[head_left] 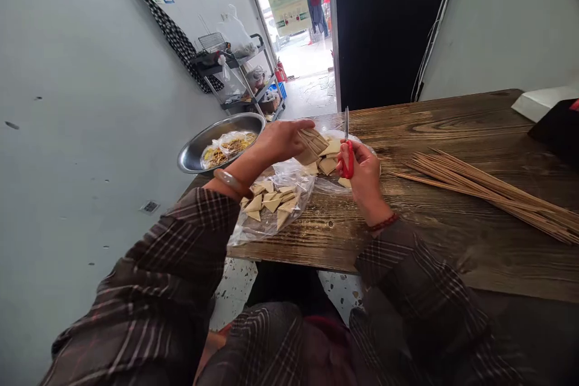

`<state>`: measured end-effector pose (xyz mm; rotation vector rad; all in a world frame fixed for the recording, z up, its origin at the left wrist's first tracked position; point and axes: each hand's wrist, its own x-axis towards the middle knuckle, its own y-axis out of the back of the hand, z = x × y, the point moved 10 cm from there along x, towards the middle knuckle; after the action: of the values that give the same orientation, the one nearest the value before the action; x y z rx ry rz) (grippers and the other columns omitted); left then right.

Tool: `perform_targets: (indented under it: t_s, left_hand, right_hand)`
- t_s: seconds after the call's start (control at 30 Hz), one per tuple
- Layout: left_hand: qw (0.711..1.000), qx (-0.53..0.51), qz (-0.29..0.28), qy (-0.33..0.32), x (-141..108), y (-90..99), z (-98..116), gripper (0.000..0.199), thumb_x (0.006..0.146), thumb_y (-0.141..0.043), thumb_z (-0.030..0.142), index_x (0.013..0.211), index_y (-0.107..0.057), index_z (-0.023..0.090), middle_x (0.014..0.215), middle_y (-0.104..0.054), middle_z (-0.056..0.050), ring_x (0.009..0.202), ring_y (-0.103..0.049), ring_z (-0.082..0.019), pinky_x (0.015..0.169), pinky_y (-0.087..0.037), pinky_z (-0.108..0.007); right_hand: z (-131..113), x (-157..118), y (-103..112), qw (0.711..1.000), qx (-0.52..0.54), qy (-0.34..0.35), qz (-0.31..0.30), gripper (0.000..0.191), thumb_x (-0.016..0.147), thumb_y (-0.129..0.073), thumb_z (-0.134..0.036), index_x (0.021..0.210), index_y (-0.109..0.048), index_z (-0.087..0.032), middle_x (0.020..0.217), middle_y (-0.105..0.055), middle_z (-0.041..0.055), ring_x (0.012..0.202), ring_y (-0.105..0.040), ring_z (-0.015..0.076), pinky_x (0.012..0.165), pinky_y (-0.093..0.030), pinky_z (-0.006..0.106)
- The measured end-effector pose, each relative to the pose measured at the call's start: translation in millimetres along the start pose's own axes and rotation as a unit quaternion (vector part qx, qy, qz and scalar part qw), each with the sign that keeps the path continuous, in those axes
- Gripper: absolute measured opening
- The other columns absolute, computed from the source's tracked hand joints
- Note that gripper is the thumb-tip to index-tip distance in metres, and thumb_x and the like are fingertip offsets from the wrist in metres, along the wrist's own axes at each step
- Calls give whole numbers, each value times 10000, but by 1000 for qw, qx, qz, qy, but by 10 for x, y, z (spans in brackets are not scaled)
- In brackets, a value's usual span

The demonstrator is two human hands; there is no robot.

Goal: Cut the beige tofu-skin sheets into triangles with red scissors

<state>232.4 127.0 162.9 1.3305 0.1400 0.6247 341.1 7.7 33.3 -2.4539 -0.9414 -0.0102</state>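
A person's left hand [284,140], fingers pinching one stack of flat pale sheets [312,146], and right hand [365,170], fingers curled round one pair of red-handled scissors [347,157], meet above a wooden table [330,241]. One metal bowl [187,154] holds a clear bag of yellowish pieces [228,148]; one plastic bag [298,190] bears many cut triangles [270,200]

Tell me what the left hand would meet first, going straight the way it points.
The left hand, with its beige sheets, would probably meet the red-handled scissors in the right hand first; depth is unclear, so it might miss them.
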Motion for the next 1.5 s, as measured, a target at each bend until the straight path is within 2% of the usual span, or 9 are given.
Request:
perform_targets:
  t_s: [0.13,0.23,0.37,0.53,0.7,0.9,1.13,1.3,1.5]
  left_hand:
    - [982,-182,32,47,-463,276,-79,531,611,-666,-14,1101,-755,172,863,-680,-24,834,-625,-176,807,-507,-306]
    - [936,-327,46,119,-888,280,-270,494,637,-665,-7,1099,-743,148,906,-678,-41,808,-634,-155,713,-523,-259]
    - [860,-471,40,192,-1474,-105,-528,524,661,-724,93,1179,-700,167,945,-700,-57,800,-658,-152,687,-541,-252]
    - [797,-524,120,276,-2106,-707,-1048,602,646,-799,236,1223,-656,143,1038,-720,-82,850,-667,-145,739,-534,-240]
    - [875,-364,161,275,-2378,-853,-1312,529,753,-726,261,1263,-650,143,1177,-694,-126,1062,-646,-217,917,-525,-345]
    - [960,-96,191,183,-2429,-670,-1081,344,836,-690,248,1173,-688,180,1246,-634,-133,1194,-583,-279,1058,-458,-467]
    - [978,36,147,144,-2459,-665,-783,351,808,-747,248,1123,-621,160,1234,-606,-142,1153,-558,-300,1016,-452,-456]
    - [974,103,126,158,-2518,-670,-673,226,861,-682,299,1028,-599,172,1171,-627,-153,1084,-552,-321,940,-446,-464]
    - [977,-55,141,148,-2556,-770,-832,101,877,-634,279,853,-619,183,893,-653,-86,889,-584,-251,806,-454,-375]
  right_hand:
    - [-24,-50,-21,1000,24,2,-10,412,732,-781,-548,961,-701,-214,724,-628,-36,494,-545,71,450,-412,218]
    - [-52,-90,-37,999,27,17,-15,416,714,-805,-555,925,-705,-212,698,-611,-34,487,-536,77,417,-380,217]
    - [-29,-138,-78,999,1,7,-31,419,721,-799,-577,913,-707,-216,698,-606,-27,493,-528,78,408,-382,216]
    - [41,-196,-123,999,-8,-18,-50,460,693,-819,-582,935,-702,-208,705,-609,-30,498,-540,76,417,-395,214]
    - [111,-271,-200,995,-53,-6,-81,463,736,-793,-581,974,-702,-194,698,-607,-25,498,-538,81,421,-404,215]
    - [160,-427,-354,959,-232,65,-150,483,786,-752,-569,1096,-710,-201,816,-680,14,567,-604,110,470,-471,232]
    - [18,-698,-614,872,-367,233,-224,337,825,-725,-387,1103,-724,-198,855,-705,43,670,-622,169,661,-545,337]
    - [-10,-775,-677,843,-398,270,-241,317,835,-717,-355,1108,-723,-194,823,-697,43,661,-610,182,668,-534,346]
    - [4,-804,-729,838,-400,271,-252,310,852,-699,-328,1122,-718,-176,869,-703,65,714,-626,192,701,-541,348]
